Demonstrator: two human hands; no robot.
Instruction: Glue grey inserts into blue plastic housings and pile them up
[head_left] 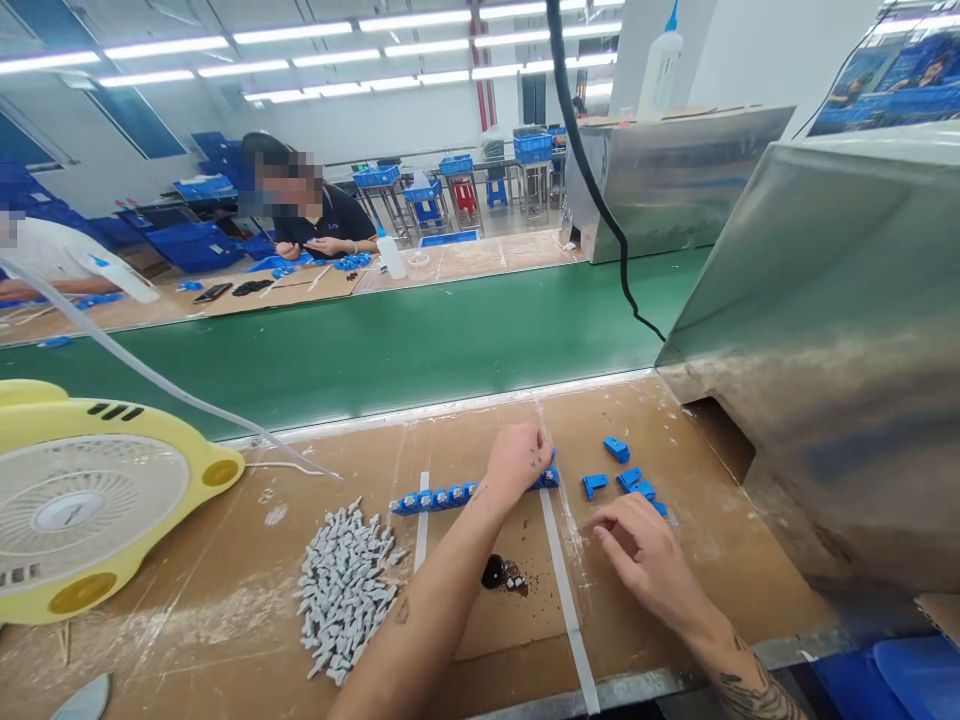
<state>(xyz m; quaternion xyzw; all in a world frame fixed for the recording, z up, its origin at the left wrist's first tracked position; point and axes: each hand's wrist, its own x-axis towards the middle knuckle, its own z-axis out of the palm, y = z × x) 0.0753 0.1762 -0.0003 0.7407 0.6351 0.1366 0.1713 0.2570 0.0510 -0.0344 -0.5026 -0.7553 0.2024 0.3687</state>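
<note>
A row of small blue plastic parts with pale tops (439, 498) runs across the cardboard work surface. My left hand (517, 460) is over the right end of this row, fingers curled down and pressed together; what they hold is hidden behind the hand. Several loose blue plastic parts (616, 449) lie to the right. Just in front of them is my right hand (649, 555), its thumb and fingers bent but apart, with nothing visible between them. A heap of small grey pieces (346, 590) lies left of my left forearm. Between my arms sits a dark puddle (493, 572) with small white bits.
A yellow fan (112, 500) lies at the left. A metal housing (840, 360) bounds the right side, with a black cable (592, 180) hanging near it. Beyond the green belt (420, 340), a person (322, 215) works at another bench beside a white bottle (391, 255).
</note>
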